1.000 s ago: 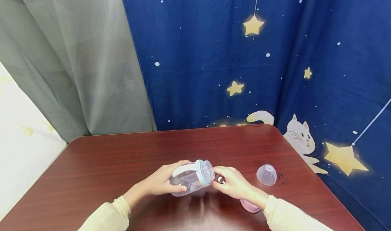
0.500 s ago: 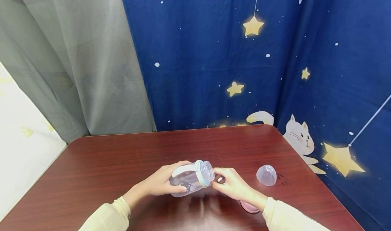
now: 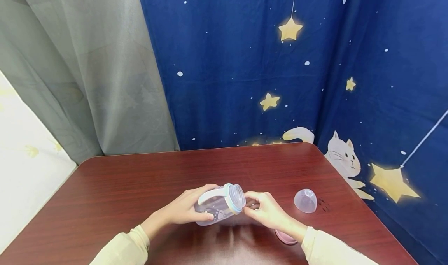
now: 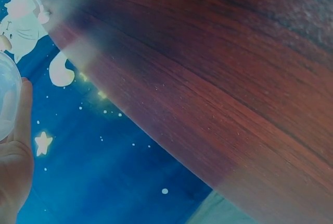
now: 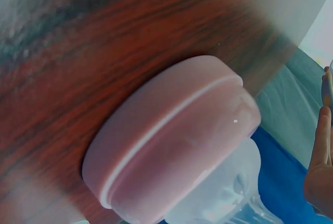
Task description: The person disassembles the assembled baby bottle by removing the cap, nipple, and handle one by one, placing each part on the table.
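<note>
In the head view my left hand (image 3: 187, 206) grips a clear baby bottle (image 3: 211, 208) with a white handle and a pale blue collar. It lies tilted, its open threaded mouth facing right. At that mouth my right hand (image 3: 267, 212) has curled thumb and forefinger right at the rim; I cannot tell what they pinch. In the left wrist view, part of the bottle (image 4: 8, 101) shows above my left hand (image 4: 14, 174). Close up in the right wrist view stands a pink bottle collar (image 5: 174, 130) with a clear teat (image 5: 216, 187); my right hand (image 5: 320, 169) appears at the edge.
A clear dome cap (image 3: 305, 200) stands on the dark red table (image 3: 140, 187), right of my right hand. The pink collar (image 3: 286, 237) is partly hidden under my right forearm. Behind the table hang a grey curtain (image 3: 115, 70) and a blue starry one (image 3: 227, 62).
A small white thing, visible between my right thumb and forefinger in the earlier frames, no longer shows there. My left hand and the bottle hold nearly still.
</note>
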Action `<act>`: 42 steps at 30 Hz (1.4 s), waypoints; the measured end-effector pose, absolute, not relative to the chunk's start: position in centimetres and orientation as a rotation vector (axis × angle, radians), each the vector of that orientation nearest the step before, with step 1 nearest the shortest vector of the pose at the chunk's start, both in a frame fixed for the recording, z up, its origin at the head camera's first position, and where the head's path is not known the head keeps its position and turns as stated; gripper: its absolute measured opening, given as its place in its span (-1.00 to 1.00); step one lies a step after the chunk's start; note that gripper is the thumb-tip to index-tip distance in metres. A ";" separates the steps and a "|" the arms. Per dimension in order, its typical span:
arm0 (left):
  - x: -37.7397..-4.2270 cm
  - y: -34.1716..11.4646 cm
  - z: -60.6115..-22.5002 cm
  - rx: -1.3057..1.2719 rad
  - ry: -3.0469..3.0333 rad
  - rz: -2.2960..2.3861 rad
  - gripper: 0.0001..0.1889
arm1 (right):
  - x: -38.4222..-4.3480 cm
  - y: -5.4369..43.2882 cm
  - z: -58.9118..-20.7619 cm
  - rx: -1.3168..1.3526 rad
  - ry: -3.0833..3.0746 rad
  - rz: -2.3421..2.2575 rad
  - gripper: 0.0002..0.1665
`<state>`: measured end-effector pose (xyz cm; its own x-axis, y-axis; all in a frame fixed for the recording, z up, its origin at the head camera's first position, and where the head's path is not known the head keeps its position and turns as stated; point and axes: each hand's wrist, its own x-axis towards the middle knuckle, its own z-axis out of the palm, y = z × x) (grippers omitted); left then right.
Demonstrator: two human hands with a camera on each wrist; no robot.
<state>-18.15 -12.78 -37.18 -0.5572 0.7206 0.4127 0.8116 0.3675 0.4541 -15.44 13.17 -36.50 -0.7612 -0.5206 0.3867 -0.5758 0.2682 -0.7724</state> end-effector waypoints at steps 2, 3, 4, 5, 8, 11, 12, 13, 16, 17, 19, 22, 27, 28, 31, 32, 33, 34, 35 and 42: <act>-18.2 -12.8 -37.2 -1.399 -2.473 -0.936 -0.33 | -15.5 13.3 -36.5 1.061 -2.456 1.541 -0.77; -18.2 -12.8 -37.2 -1.399 -2.472 -0.931 -0.32 | -15.5 13.3 -36.5 1.062 -2.453 1.541 -0.77; -18.2 -12.8 -37.2 -1.399 -2.472 -0.928 -0.32 | -15.6 13.4 -36.5 1.064 -2.448 1.541 -0.77; -18.2 -12.8 -37.2 -1.396 -2.474 -0.927 -0.32 | -15.6 13.4 -36.5 1.067 -2.441 1.542 -0.77; -18.2 -12.8 -37.2 -1.385 -2.484 -0.927 -0.32 | -15.6 13.5 -36.5 1.070 -2.418 1.557 -0.77; -18.2 -12.8 -37.3 -1.370 -2.499 -0.920 -0.31 | -15.7 13.6 -36.6 1.072 -2.404 1.571 -0.77; -18.2 -12.9 -37.3 -1.365 -2.504 -0.916 -0.31 | -15.7 13.7 -36.6 1.072 -2.402 1.573 -0.78; -18.2 -12.9 -37.4 -1.360 -2.508 -0.912 -0.31 | -15.7 13.7 -36.7 1.069 -2.402 1.572 -0.78; -18.2 -12.9 -37.4 -1.350 -2.514 -0.899 -0.31 | -15.7 13.9 -36.8 1.066 -2.401 1.566 -0.77; -18.2 -13.0 -37.5 -1.348 -2.515 -0.898 -0.31 | -15.7 14.0 -36.8 1.063 -2.402 1.563 -0.77; -18.2 -13.0 -37.5 -1.352 -2.509 -0.898 -0.31 | -15.7 14.2 -36.7 1.061 -2.402 1.559 -0.77; -18.2 -13.0 -37.6 -1.356 -2.502 -0.908 -0.31 | -15.7 14.4 -36.5 1.068 -2.396 1.561 -0.77; -18.2 -13.1 -37.8 -1.351 -2.503 -0.918 -0.32 | -15.8 15.0 -36.0 1.101 -2.372 1.545 -0.79; -18.2 -13.1 -37.8 -1.349 -2.506 -0.918 -0.32 | -15.9 15.1 -36.0 1.104 -2.369 1.540 -0.79; -18.1 -13.2 -37.8 -1.333 -2.517 -0.904 -0.32 | -16.0 15.5 -35.8 1.100 -2.365 1.515 -0.79; -18.1 -13.3 -37.8 -1.327 -2.521 -0.897 -0.32 | -16.2 15.7 -36.0 1.089 -2.371 1.513 -0.79; -18.0 -13.3 -37.8 -1.320 -2.524 -0.886 -0.32 | -16.4 15.9 -36.1 1.078 -2.376 1.508 -0.78; -18.0 -13.3 -37.8 -1.318 -2.526 -0.875 -0.32 | -16.6 16.1 -36.3 1.066 -2.385 1.496 -0.78; -18.0 -13.3 -37.8 -1.313 -2.529 -0.868 -0.32 | -16.9 16.3 -36.4 1.052 -2.393 1.489 -0.77; -18.0 -13.4 -37.8 -1.303 -2.543 -0.873 -0.32 | -18.0 17.4 -37.1 1.058 -2.352 1.448 -0.77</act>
